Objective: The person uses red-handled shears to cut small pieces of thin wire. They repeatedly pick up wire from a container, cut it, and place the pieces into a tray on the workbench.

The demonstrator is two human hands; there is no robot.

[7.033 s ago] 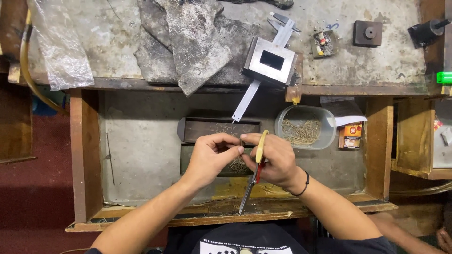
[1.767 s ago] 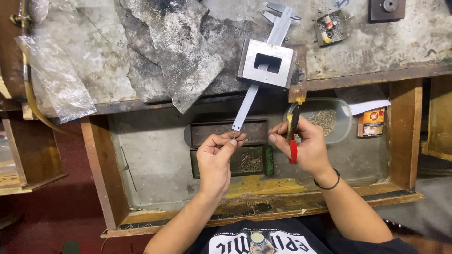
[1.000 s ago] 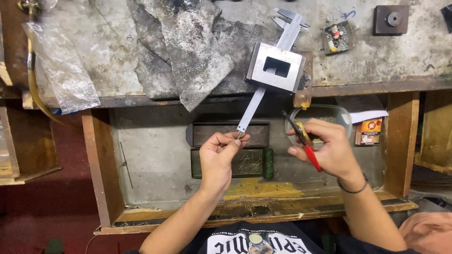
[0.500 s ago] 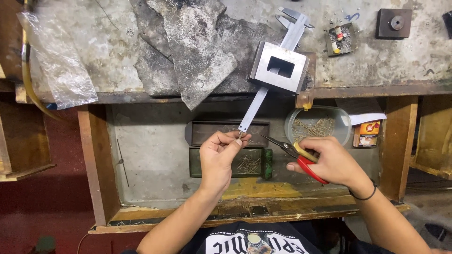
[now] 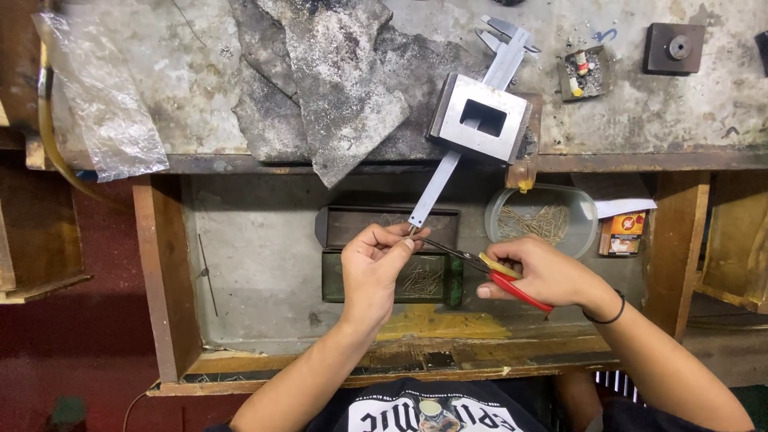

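My left hand is closed, pinching a tiny thin piece between thumb and fingertips; the piece is too small to make out. It hovers over a dark tray inside an open wooden drawer. My right hand grips red-and-yellow-handled pliers, whose dark jaws point left and reach my left fingertips. A second dark tray holding thin metal pins lies under both hands.
A clear plastic tub of thin pins sits to the right in the drawer, next to a small orange box. On the bench above lie a caliper through a square metal block, grey slabs and a plastic bag.
My right hand with the pliers has swung down from beside the tub and turned, so the jaws now meet my left fingertips. My left hand has stayed in place.
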